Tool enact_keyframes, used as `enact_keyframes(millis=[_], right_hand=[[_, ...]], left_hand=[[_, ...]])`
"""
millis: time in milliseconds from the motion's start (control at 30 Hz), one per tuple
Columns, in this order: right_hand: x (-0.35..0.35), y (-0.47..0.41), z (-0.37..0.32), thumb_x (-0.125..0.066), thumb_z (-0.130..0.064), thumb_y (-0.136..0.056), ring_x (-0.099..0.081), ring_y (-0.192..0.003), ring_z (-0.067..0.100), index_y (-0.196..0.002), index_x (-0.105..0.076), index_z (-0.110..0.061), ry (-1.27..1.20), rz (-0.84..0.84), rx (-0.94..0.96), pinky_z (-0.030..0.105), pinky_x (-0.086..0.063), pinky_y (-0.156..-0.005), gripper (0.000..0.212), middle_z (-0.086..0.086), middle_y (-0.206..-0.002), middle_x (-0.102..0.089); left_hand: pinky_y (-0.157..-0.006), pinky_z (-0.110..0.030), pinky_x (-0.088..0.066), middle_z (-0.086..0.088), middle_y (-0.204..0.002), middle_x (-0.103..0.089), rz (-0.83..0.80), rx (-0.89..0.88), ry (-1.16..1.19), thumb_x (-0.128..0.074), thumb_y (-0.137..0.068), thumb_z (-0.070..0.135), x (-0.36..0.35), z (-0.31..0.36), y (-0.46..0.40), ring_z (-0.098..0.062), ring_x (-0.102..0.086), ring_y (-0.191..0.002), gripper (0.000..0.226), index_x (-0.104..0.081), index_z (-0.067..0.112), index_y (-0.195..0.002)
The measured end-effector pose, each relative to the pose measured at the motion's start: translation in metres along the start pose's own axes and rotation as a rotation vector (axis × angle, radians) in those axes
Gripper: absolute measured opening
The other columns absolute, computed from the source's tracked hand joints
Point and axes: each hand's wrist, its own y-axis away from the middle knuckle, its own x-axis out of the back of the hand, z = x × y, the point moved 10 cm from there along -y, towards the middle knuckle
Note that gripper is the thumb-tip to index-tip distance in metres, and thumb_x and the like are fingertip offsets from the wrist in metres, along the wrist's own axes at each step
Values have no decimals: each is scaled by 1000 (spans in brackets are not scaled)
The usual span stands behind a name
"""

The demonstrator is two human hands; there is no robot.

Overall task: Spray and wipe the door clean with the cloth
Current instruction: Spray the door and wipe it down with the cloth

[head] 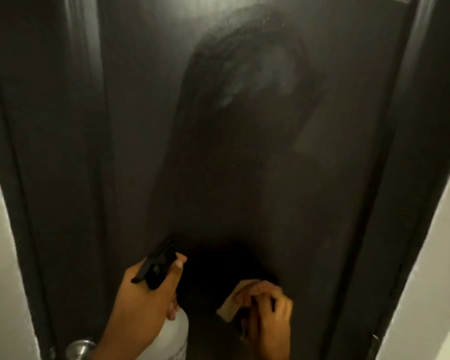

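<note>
A dark door [244, 165] fills the view, with pale smeared wipe marks high on its right half. My left hand [146, 297] grips a white spray bottle [172, 339] by its neck, and the black nozzle [159, 263] points up toward the door. A forefinger lies along the nozzle's side. My right hand [268, 323] holds a crumpled tan cloth [239, 300] low against the door's surface. A deep shadow covers the door just above both hands.
A round metal doorknob [79, 346] sits at the lower left, beside my left forearm. The dark door frame [411, 178] runs up both sides. Pale wall [439, 268] shows at the far right and far left edges.
</note>
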Motion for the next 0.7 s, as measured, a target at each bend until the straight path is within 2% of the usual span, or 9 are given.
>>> enact_keyframes(millis=[33, 100, 200, 267, 333, 467, 567, 633, 700], right_hand=[[4, -24, -10, -62, -31, -94, -63, -104, 43, -119, -71, -16, -117, 51, -40, 39, -49, -94, 31, 13, -124, -54], [39, -79, -2, -62, -25, -94, -56, -113, 42, -118, -71, -6, -239, 268, -187, 43, -45, -102, 32, 18, -123, -57], [89, -159, -32, -74, -9, -87, -58, -116, 41, -119, -69, -5, -316, 508, -164, 36, -39, -108, 33, 20, -120, -63], [117, -210, -47, -74, -11, -86, -59, -116, 37, -121, -72, -10, -334, 637, -165, 26, -36, -107, 35, 18, -121, -65], [138, -259, -71, -70, -19, -87, -59, -115, 35, -123, -74, -17, -346, 701, -156, 26, -38, -105, 36, 17, -121, -64], [159, -332, -146, -61, -29, -88, -58, -115, 32, -120, -75, -27, -335, 655, -18, 17, -34, -97, 35, 12, -124, -63], [155, -356, -203, -59, -30, -89, -56, -114, 29, -115, -74, -25, -291, 586, 137, 4, -24, -88, 31, 10, -123, -62], [141, -354, -235, -59, -33, -89, -55, -113, 26, -114, -73, -24, -237, 500, 228, 11, -33, -86, 30, 9, -122, -60], [119, -331, -264, -62, -32, -88, -55, -108, 29, -113, -74, -23, -220, 402, 372, 30, -45, -86, 29, 10, -119, -61]], left_hand=[[-60, -46, -57, -18, -48, -57, 15, 7, 5, -71, -98, 19, 9, 1, -2, -27, -54, -41, 9, -78, 14, -99], [-58, -43, -56, -16, -49, -58, 31, 5, -10, -70, -99, 20, 24, 4, -2, -26, -55, -42, 9, -78, 17, -100], [-60, -46, -58, -17, -49, -59, 92, -38, -33, -68, -100, 20, 53, 17, -2, -25, -57, -42, 10, -77, 20, -99], [-61, -46, -59, -22, -51, -60, 143, -47, -49, -68, -100, 19, 72, 23, -2, -23, -59, -42, 9, -77, 21, -97], [-59, -45, -58, -23, -53, -61, 173, -58, -43, -68, -100, 19, 88, 29, -1, -22, -60, -42, 9, -76, 20, -97], [-57, -44, -58, -7, -50, -61, 182, -98, -69, -66, -100, 22, 114, 33, 2, -21, -58, -43, 9, -75, 20, -99], [-57, -44, -58, -7, -50, -61, 199, -112, -74, -67, -99, 24, 125, 31, -3, -22, -58, -42, 10, -75, 18, -100], [-59, -46, -58, -6, -48, -60, 197, -106, -56, -68, -99, 24, 124, 27, -8, -22, -58, -42, 11, -75, 16, -102], [-61, -47, -58, -6, -48, -60, 188, -99, -41, -68, -99, 24, 119, 23, -11, -21, -59, -42, 10, -75, 18, -103]])
